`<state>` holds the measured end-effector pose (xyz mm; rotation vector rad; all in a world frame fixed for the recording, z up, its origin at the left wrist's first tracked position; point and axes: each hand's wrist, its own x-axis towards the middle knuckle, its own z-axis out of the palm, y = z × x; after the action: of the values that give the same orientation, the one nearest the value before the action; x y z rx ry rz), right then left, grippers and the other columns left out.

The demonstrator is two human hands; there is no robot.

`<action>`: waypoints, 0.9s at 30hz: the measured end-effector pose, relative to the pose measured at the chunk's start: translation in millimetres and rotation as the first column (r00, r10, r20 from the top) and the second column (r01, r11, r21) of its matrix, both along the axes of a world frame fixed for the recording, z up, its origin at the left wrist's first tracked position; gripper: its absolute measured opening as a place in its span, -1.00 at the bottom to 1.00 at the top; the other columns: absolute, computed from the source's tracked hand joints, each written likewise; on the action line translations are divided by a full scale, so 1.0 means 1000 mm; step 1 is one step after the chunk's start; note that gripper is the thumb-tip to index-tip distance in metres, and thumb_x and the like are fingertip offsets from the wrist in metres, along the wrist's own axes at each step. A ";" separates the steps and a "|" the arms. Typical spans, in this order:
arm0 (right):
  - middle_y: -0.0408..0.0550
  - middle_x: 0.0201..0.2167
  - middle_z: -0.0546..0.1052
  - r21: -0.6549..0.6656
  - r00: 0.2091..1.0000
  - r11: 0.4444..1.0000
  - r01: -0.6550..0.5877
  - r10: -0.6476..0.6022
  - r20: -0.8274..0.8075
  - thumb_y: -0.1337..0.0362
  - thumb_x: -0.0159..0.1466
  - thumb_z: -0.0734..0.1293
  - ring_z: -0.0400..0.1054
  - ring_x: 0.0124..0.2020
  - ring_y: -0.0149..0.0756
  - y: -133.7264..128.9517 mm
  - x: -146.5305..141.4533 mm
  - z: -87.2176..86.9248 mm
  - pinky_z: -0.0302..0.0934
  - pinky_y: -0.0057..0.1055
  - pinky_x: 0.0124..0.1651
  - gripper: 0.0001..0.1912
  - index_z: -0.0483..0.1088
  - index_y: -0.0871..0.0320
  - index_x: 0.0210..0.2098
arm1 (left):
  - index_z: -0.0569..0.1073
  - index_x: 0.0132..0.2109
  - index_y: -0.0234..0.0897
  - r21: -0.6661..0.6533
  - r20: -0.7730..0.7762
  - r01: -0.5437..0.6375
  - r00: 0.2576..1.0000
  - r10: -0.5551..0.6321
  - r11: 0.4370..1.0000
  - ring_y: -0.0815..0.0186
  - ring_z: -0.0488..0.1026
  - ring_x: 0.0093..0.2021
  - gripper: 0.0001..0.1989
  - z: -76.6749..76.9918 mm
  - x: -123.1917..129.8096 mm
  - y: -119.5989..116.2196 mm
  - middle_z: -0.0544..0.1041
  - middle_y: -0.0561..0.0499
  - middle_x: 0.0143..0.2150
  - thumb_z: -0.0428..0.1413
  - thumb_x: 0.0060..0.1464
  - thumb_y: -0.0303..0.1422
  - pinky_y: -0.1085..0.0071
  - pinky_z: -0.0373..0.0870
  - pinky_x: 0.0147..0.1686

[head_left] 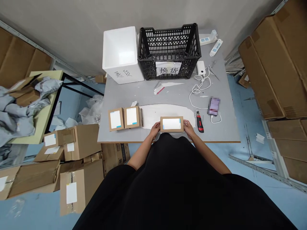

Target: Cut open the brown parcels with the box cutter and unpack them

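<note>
A small cardboard box (171,124) with a white label on top is at the front edge of the grey table, close to my body. My left hand (155,129) grips its left end, and my right hand (188,127) grips its right end. The fingers of both hands are closed against the box's sides, partly hidden by it. Under and behind it a white sheet (168,109) lies on the table. To the left stand two more labelled cardboard boxes, one (116,119) beside the other (131,117). A red and black box cutter (200,122) lies right of my right hand.
A white foam bin (123,72) and a black plastic crate (169,57) stand at the table's back. A phone (214,106) with a white cable (196,88) lies at the right. Cartons (82,142) are stacked on the floor at left; shelves hold large cartons (266,67) at right.
</note>
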<state>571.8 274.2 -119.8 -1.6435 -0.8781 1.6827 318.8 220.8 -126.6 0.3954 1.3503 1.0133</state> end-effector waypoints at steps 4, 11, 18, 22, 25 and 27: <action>-0.10 0.07 0.54 -0.106 0.998 0.993 0.054 -0.049 0.042 0.28 0.09 0.31 0.45 -0.05 -0.32 -0.003 0.003 -0.001 0.38 -0.40 -0.12 -0.62 0.38 0.00 -0.07 | 0.47 0.08 -0.26 -0.042 -0.139 0.045 0.989 -0.050 0.998 0.14 0.48 0.15 -0.58 -0.002 -0.002 0.004 0.49 -0.20 0.20 0.20 0.02 -0.47 0.18 0.41 0.12; -0.01 -0.27 0.56 -0.433 0.987 0.888 0.153 -0.119 0.105 0.11 0.24 0.32 0.48 -0.36 -0.29 -0.023 0.009 -0.009 0.44 -0.34 -0.28 -0.68 0.38 0.11 -0.06 | 0.35 0.27 -0.13 0.007 -0.559 0.192 0.814 -0.155 0.981 0.14 0.31 0.29 -0.52 0.010 0.004 0.032 0.36 -0.15 0.30 0.02 0.21 -0.40 0.12 0.27 0.25; 0.07 -0.30 0.59 -0.526 0.959 0.846 0.086 -0.212 -0.185 0.15 0.34 0.30 0.53 -0.27 -0.24 -0.019 -0.007 0.005 0.47 -0.31 -0.10 -0.73 0.40 0.18 -0.07 | 0.49 0.16 -0.13 -0.115 -0.859 0.601 0.340 -0.384 0.791 -0.05 0.26 0.26 -0.61 0.030 0.028 0.064 0.47 -0.14 0.16 0.08 0.23 -0.21 0.01 0.19 0.26; 0.03 -0.23 0.59 -0.443 0.950 0.882 0.162 -0.261 -0.173 0.26 0.35 0.28 0.54 -0.24 -0.25 -0.011 -0.013 0.022 0.50 -0.28 -0.11 -0.75 0.36 0.17 0.01 | 0.55 0.05 -0.12 -0.077 -0.842 0.574 0.401 -0.361 0.815 0.09 0.41 0.12 -0.70 0.038 0.025 0.066 0.55 -0.08 0.02 0.04 0.25 -0.26 0.11 0.22 0.25; 0.06 -0.05 0.56 -0.329 0.968 0.922 0.203 -0.239 -0.072 0.23 0.38 0.23 0.53 -0.20 -0.24 0.000 -0.015 0.037 0.52 -0.24 -0.13 -0.68 0.34 0.14 0.10 | 0.57 -0.03 -0.12 0.026 -0.775 0.488 0.561 -0.291 0.872 0.20 0.47 0.02 -0.73 0.046 0.018 0.060 0.57 -0.03 -0.02 0.00 0.29 -0.27 0.22 0.27 0.21; 0.05 0.07 0.51 -0.200 0.983 0.962 0.184 -0.181 0.033 0.19 0.37 0.23 0.51 -0.10 -0.20 0.010 -0.015 0.048 0.52 -0.19 -0.12 -0.62 0.35 0.10 0.15 | 0.57 -0.03 -0.11 0.052 -0.715 0.387 0.658 -0.236 0.920 0.21 0.46 0.01 -0.73 0.051 0.017 0.054 0.56 -0.03 0.00 -0.01 0.30 -0.23 0.27 0.33 0.14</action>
<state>556.4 284.2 -71.4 -1.8137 -0.5556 1.6766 335.5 274.5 -75.8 1.2326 1.7678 0.7163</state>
